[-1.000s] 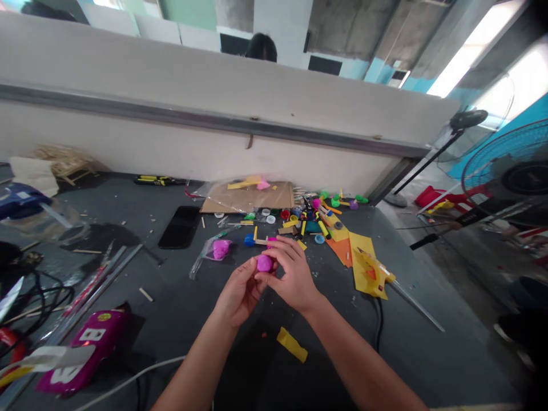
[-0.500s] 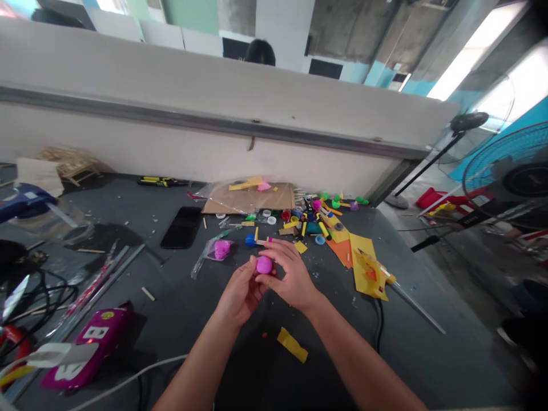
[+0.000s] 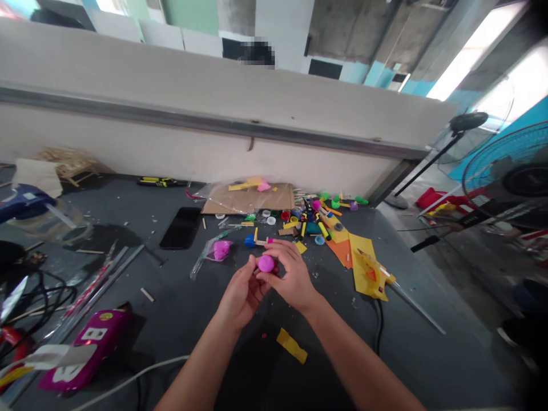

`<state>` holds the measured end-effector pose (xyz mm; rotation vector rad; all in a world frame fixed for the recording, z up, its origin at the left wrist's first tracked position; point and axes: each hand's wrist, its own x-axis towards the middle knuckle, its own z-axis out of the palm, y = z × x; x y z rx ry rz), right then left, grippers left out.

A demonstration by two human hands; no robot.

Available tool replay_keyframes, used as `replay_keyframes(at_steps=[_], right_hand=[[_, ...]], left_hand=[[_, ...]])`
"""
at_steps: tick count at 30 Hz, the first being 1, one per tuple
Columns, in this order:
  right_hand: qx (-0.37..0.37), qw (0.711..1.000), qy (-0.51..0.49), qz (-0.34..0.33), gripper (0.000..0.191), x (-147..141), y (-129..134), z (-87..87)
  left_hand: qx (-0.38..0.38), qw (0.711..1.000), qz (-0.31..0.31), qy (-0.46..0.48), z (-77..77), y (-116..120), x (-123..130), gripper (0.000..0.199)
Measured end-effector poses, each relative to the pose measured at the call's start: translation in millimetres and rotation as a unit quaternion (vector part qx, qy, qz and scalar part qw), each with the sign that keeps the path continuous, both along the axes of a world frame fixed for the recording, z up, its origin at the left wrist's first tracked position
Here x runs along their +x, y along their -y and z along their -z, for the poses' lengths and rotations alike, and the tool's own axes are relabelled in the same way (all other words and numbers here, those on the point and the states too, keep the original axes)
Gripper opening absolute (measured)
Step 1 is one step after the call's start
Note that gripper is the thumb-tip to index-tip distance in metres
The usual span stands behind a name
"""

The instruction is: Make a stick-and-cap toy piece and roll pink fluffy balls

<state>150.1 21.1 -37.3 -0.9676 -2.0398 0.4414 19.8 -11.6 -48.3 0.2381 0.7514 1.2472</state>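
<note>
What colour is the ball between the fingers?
Pinkish purple; the ball shows best in the head view.

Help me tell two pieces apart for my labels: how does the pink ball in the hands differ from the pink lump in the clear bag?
The pink ball looks smooth and round; the pink lump is uneven.
The ball is held between the left hand and right hand; the lump lies on the table.
The ball is bare, while the lump sits inside the clear bag.
Both share a similar purplish-pink colour.
</note>
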Motion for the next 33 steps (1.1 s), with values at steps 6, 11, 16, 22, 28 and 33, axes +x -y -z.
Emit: replay_keyframes(at_steps=[6, 11, 16, 22, 28, 33], right_hand=[[-0.001, 1.000, 0.015, -0.012, 0.041, -0.3, 0.5, -0.8], [0.004, 1.000, 0.002, 0.005, 0.029, -1.3, 0.6, -1.4], [0.001, 1.000, 0.018, -0.008, 0.039, -1.2, 0.2, -0.2], [0.000, 1.000, -0.001, 0.007, 0.029, -1.8, 0.0, 0.2], [0.002, 1.000, 0.019, -0.024, 0.040, -2.2, -0.8, -0.1], [0.001, 1.000, 0.009, -0.008, 0.033, -1.5, -0.6, 0.9]], left_hand=[[0.027, 1.000, 0.000, -0.003, 4.9, 0.2, -1.0, 0.015], [0.005, 1.000, -0.015, 0.004, 5.0, 0.9, 0.4, 0.014], [0.023, 1.000, -0.016, 0.005, 5.6, 0.4, -1.0, 0.013], [0.026, 1.000, -0.005, -0.006, 5.1, 0.7, -1.4, 0.015], [0.021, 0.999, 0.008, -0.028, 3.0, -1.2, -2.2, 0.020], [0.007, 1.000, 0.007, -0.028, 2.9, -2.3, -2.4, 0.018]])
